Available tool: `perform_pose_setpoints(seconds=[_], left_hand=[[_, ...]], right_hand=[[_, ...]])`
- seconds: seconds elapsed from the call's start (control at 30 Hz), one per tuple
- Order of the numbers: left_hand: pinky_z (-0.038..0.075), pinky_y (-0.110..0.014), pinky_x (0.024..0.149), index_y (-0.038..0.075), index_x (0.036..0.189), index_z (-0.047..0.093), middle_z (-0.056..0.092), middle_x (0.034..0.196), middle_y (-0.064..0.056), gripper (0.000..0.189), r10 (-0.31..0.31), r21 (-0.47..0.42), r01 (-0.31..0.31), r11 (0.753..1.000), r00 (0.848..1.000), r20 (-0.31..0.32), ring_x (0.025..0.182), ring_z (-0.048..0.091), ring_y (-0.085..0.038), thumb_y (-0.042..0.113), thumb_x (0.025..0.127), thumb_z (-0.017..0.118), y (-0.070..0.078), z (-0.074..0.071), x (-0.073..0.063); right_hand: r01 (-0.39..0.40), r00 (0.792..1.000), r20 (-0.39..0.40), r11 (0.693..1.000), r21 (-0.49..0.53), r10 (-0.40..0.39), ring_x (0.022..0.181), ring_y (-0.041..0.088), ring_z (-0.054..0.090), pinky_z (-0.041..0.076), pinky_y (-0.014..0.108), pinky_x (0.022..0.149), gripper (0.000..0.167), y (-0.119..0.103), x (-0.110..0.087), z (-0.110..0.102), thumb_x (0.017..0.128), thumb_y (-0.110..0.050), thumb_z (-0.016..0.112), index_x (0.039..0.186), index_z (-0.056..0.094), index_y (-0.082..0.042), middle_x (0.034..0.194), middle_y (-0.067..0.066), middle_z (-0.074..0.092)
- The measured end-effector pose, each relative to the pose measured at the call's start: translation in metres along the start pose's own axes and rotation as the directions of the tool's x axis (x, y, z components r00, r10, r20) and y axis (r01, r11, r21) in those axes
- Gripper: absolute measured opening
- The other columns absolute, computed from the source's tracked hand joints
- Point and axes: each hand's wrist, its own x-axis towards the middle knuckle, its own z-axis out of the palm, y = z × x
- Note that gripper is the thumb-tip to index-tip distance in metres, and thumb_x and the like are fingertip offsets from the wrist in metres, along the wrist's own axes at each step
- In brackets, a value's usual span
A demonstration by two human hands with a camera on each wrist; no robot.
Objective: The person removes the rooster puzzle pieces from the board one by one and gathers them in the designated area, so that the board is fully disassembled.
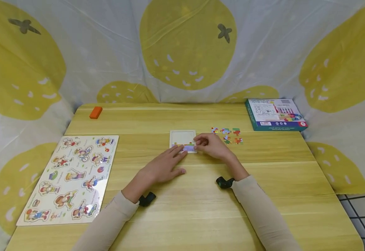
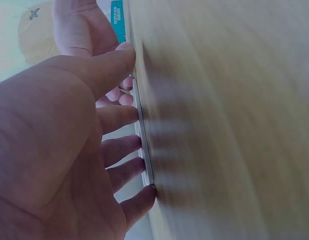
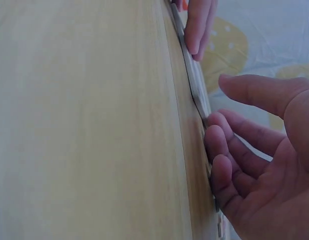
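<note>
Both beige sleeves (image 1: 107, 221) are cut off by the head view's lower edge. At left lies a board (image 1: 63, 222) of cartoon figures, its tiny captions unreadable. The left hand (image 1: 163, 165), fingers straight and spread, holds nothing and rests on the near edge of a small square puzzle tray (image 1: 183, 136), hiding part of the assembled strip (image 1: 189, 148) there. At the tray's right edge, the right hand (image 1: 213, 144) curls its fingers loosely, thumb apart; no grasped piece shows. Just beyond it lie loose jigsaw pieces (image 1: 226, 131). Farther off sit a teal-sided box (image 1: 274, 113), its print too small to read, and an orange block (image 1: 96, 112).
</note>
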Motion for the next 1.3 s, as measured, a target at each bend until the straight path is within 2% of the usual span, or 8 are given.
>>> perform_pose_setpoints(seconds=[0.27,0.6,1.0,1.3], left_hand=[[0.022,-0.052,0.128,0.015,0.165,0.026,0.014,0.174,-0.010,0.073,0.013,0.010,-0.013,1.000,1.000,0.005,0.160,0.016,-0.036,0.053,0.106,0.049,-0.0013,-0.0019,-0.0018],[0.024,-0.053,0.127,0.015,0.164,0.030,0.017,0.173,-0.012,0.071,0.040,-0.002,-0.040,0.999,0.999,-0.006,0.160,0.017,-0.035,0.050,0.106,0.051,-0.0010,-0.0030,-0.0005],[0.022,-0.052,0.128,0.013,0.164,0.028,0.016,0.173,-0.013,0.072,0.035,0.006,-0.035,0.999,0.999,0.005,0.160,0.015,-0.035,0.049,0.107,0.051,0.0001,-0.0024,-0.0013],[0.023,-0.053,0.128,0.011,0.163,0.030,0.017,0.172,-0.015,0.071,0.043,0.001,-0.043,0.999,0.999,-0.006,0.159,0.016,-0.037,0.047,0.107,0.052,0.0015,-0.0030,-0.0020]], right_hand=[[-0.004,0.999,0.039,1.000,-0.005,0.004,0.090,0.020,0.062,0.051,0.031,0.079,0.037,0.0008,0.0022,0.0028,0.092,-0.018,0.078,0.127,0.072,-0.007,0.109,0.010,0.070],[0.014,0.999,0.037,0.998,-0.063,-0.011,0.089,0.019,0.061,0.051,0.032,0.079,0.041,-0.0028,0.0001,0.0037,0.092,-0.017,0.077,0.132,0.070,-0.006,0.111,0.009,0.069],[0.052,0.998,0.045,0.994,-0.093,-0.048,0.085,0.016,0.059,0.050,0.030,0.076,0.040,-0.0013,-0.0001,0.0064,0.092,-0.018,0.077,0.130,0.072,-0.008,0.109,0.009,0.069],[0.038,0.998,0.044,0.996,-0.083,-0.034,0.090,0.019,0.061,0.051,0.032,0.080,0.037,-0.0009,-0.0003,0.0076,0.093,-0.017,0.077,0.129,0.073,-0.010,0.113,0.009,0.068]])
